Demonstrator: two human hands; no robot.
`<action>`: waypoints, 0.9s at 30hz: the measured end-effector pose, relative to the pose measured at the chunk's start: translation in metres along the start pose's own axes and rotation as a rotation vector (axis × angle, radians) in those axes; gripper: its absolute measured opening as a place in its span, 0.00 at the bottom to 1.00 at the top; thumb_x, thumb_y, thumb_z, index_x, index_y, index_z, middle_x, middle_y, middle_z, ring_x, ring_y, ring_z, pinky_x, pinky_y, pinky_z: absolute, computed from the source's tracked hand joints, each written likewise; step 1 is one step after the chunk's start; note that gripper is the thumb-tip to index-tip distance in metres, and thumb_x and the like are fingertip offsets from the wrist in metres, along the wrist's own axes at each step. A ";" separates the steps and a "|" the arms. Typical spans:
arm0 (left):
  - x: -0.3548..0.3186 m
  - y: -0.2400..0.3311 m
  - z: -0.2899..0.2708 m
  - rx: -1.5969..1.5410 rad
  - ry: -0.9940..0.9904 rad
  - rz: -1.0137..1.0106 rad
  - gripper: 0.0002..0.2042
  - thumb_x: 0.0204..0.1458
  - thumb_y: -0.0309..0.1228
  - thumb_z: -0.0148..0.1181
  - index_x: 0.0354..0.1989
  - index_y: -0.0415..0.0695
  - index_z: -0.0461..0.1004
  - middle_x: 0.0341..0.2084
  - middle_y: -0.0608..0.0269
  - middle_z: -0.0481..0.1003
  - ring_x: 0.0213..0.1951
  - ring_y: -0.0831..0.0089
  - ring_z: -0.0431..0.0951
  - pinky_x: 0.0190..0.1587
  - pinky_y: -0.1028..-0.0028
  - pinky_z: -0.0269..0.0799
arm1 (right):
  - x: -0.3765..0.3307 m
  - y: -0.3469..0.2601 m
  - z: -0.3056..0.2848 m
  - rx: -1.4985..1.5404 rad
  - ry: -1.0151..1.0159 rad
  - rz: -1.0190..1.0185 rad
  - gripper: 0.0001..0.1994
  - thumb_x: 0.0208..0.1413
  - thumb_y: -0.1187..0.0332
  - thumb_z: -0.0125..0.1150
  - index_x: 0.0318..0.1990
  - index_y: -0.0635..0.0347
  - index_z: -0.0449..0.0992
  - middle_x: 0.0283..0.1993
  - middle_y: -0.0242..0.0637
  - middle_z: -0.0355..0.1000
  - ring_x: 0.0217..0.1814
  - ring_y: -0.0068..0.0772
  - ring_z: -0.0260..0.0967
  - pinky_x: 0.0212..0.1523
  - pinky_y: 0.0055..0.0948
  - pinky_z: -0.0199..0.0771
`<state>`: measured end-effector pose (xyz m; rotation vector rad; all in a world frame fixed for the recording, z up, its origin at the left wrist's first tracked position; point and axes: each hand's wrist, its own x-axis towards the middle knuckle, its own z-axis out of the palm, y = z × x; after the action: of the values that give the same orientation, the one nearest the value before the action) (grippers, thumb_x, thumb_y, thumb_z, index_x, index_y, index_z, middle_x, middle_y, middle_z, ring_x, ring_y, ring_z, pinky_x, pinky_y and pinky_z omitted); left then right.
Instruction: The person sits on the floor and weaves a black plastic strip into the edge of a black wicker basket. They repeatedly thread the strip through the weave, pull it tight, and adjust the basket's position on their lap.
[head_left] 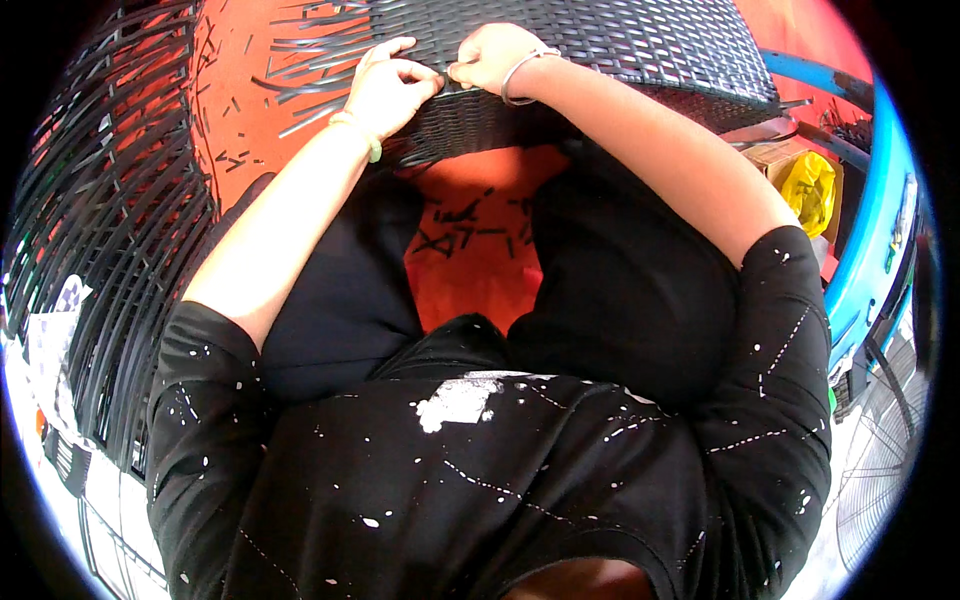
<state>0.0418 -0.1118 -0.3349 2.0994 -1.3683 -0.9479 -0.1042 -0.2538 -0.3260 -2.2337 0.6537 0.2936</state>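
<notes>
A black woven wicker panel lies before me, its front edge bent down toward my knees. Loose ends of flat black strips fan out from its left side. At the near edge of the weave, my left hand pinches a black strip between thumb and forefinger, the other fingers partly raised. My right hand is closed right beside it, its fingertips pressed at the same edge. The strip between the two hands is mostly hidden by my fingers. The hands are nearly touching.
Bunches of long black strips stand along the left. Short black offcuts litter the red floor. At the right are a blue curved frame, a yellow plastic bag in a cardboard box, and a fan grille.
</notes>
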 end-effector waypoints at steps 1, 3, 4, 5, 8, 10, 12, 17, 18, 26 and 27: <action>0.002 0.000 -0.002 -0.027 -0.017 -0.013 0.07 0.46 0.31 0.67 0.33 0.45 0.85 0.58 0.53 0.70 0.64 0.62 0.63 0.65 0.66 0.58 | -0.004 -0.001 0.004 -0.062 0.106 -0.033 0.16 0.52 0.51 0.61 0.27 0.54 0.82 0.24 0.42 0.76 0.29 0.43 0.74 0.35 0.38 0.73; 0.006 -0.011 0.002 -0.068 0.017 0.010 0.06 0.45 0.30 0.69 0.31 0.45 0.85 0.55 0.56 0.72 0.61 0.67 0.66 0.61 0.67 0.63 | -0.007 -0.002 0.006 -0.147 0.196 -0.028 0.15 0.51 0.52 0.63 0.32 0.55 0.81 0.27 0.42 0.77 0.34 0.48 0.75 0.39 0.40 0.74; 0.006 -0.011 0.000 -0.050 0.006 0.028 0.06 0.45 0.30 0.69 0.31 0.45 0.85 0.54 0.56 0.72 0.61 0.67 0.66 0.61 0.68 0.63 | -0.007 0.003 0.004 -0.161 0.229 -0.086 0.15 0.52 0.54 0.62 0.34 0.56 0.81 0.30 0.42 0.77 0.36 0.48 0.75 0.41 0.39 0.74; 0.007 -0.011 -0.003 -0.033 -0.004 0.045 0.05 0.45 0.30 0.69 0.31 0.45 0.85 0.53 0.56 0.72 0.60 0.68 0.67 0.61 0.68 0.64 | -0.007 0.010 0.001 -0.176 0.261 -0.145 0.14 0.53 0.56 0.62 0.36 0.56 0.81 0.33 0.42 0.77 0.39 0.48 0.75 0.43 0.39 0.74; 0.003 -0.018 -0.015 -0.033 -0.037 0.066 0.04 0.47 0.29 0.67 0.30 0.43 0.83 0.51 0.59 0.71 0.58 0.68 0.67 0.59 0.68 0.64 | -0.016 -0.001 -0.002 -0.081 0.410 -0.273 0.07 0.49 0.61 0.64 0.27 0.52 0.76 0.31 0.36 0.71 0.37 0.43 0.72 0.38 0.40 0.72; 0.002 -0.023 -0.037 -0.029 -0.105 0.075 0.03 0.48 0.28 0.66 0.29 0.43 0.82 0.51 0.59 0.71 0.58 0.68 0.67 0.60 0.68 0.64 | -0.019 0.002 -0.005 -0.045 0.439 -0.417 0.06 0.48 0.63 0.64 0.28 0.53 0.77 0.32 0.37 0.71 0.36 0.42 0.72 0.37 0.38 0.73; -0.008 -0.014 -0.054 -0.033 -0.138 0.172 0.03 0.49 0.28 0.65 0.29 0.44 0.80 0.50 0.60 0.71 0.58 0.66 0.68 0.60 0.66 0.64 | -0.014 0.004 0.006 -0.044 0.403 -0.502 0.07 0.51 0.64 0.63 0.34 0.55 0.78 0.36 0.40 0.73 0.41 0.44 0.72 0.43 0.38 0.73; -0.005 0.003 -0.071 0.139 0.009 0.380 0.02 0.49 0.26 0.64 0.30 0.43 0.79 0.50 0.60 0.72 0.55 0.63 0.70 0.56 0.66 0.68 | -0.004 -0.005 0.024 0.105 0.116 -0.525 0.11 0.57 0.65 0.58 0.44 0.58 0.80 0.45 0.40 0.75 0.50 0.45 0.72 0.53 0.38 0.72; 0.000 0.003 -0.074 0.198 0.085 0.397 0.02 0.49 0.26 0.65 0.31 0.43 0.79 0.49 0.59 0.72 0.54 0.62 0.72 0.55 0.66 0.69 | -0.002 -0.002 0.025 0.101 0.090 -0.493 0.11 0.56 0.64 0.60 0.43 0.57 0.80 0.45 0.40 0.75 0.49 0.45 0.72 0.53 0.38 0.72; -0.025 0.021 -0.054 0.401 -0.018 0.190 0.16 0.55 0.43 0.61 0.28 0.41 0.76 0.29 0.55 0.76 0.36 0.57 0.78 0.42 0.62 0.73 | -0.011 0.017 0.011 0.177 0.238 -0.183 0.09 0.54 0.61 0.65 0.40 0.53 0.81 0.39 0.35 0.75 0.35 0.29 0.74 0.42 0.30 0.75; -0.021 0.021 -0.052 0.427 -0.068 0.145 0.18 0.56 0.46 0.59 0.26 0.41 0.75 0.27 0.54 0.75 0.34 0.56 0.77 0.40 0.61 0.73 | -0.012 0.025 0.012 0.208 0.268 -0.156 0.09 0.54 0.61 0.65 0.40 0.53 0.81 0.38 0.34 0.74 0.34 0.27 0.74 0.41 0.29 0.75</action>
<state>0.0624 -0.1007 -0.2798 2.2391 -1.8645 -0.7215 -0.1285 -0.2550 -0.3448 -2.1245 0.6146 -0.1488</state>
